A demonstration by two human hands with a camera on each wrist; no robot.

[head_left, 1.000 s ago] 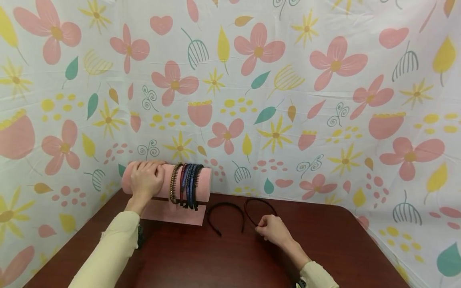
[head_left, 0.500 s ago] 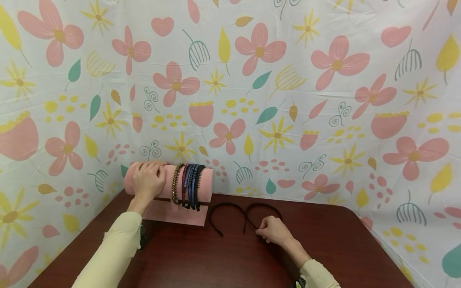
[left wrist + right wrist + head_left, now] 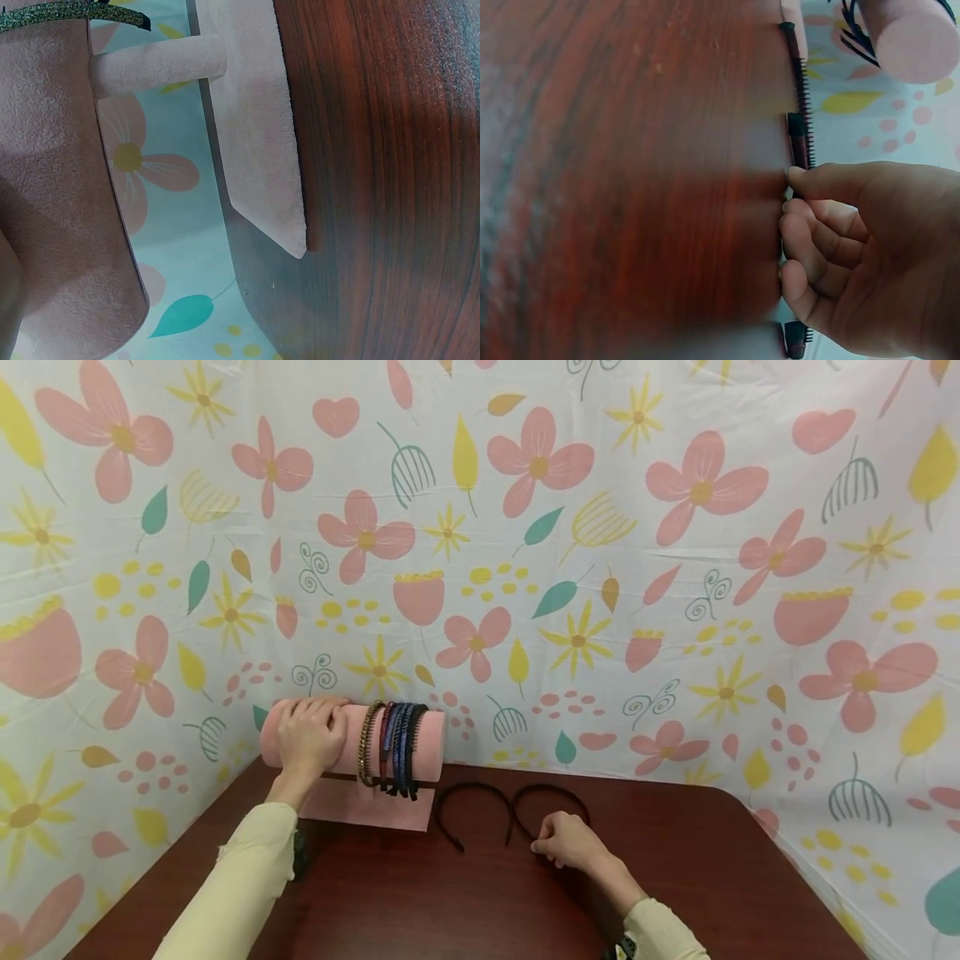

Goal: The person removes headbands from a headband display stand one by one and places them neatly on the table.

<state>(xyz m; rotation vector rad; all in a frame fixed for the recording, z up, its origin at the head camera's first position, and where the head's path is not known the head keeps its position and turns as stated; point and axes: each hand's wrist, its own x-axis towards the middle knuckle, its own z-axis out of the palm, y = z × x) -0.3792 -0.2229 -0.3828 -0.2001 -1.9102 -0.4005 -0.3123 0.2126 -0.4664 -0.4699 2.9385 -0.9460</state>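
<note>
My left hand (image 3: 307, 735) grips the left end of the pink roll (image 3: 429, 747) of a headband stand, fingers over its top. Several headbands hang round the roll's right part, among them a gold braided headband (image 3: 365, 743) and blue ones (image 3: 400, 743). On the table, a dark toothed headband (image 3: 551, 787) lies flat, and my right hand (image 3: 572, 842) pinches its near left end between thumb and forefinger. In the right wrist view the other fingers (image 3: 799, 236) curl loosely close over the wood. A second dark headband (image 3: 474, 784) lies just left of it, their sides nearly meeting.
The stand's flat pink base (image 3: 367, 806) rests at the back left of the dark wooden table (image 3: 420, 902). A flower-printed cloth (image 3: 480, 568) hangs close behind the table and along its sides.
The headband in my right hand has come down from a tilted position to lie flat beside the other one. My left hand has kept its grip on the roll.
</note>
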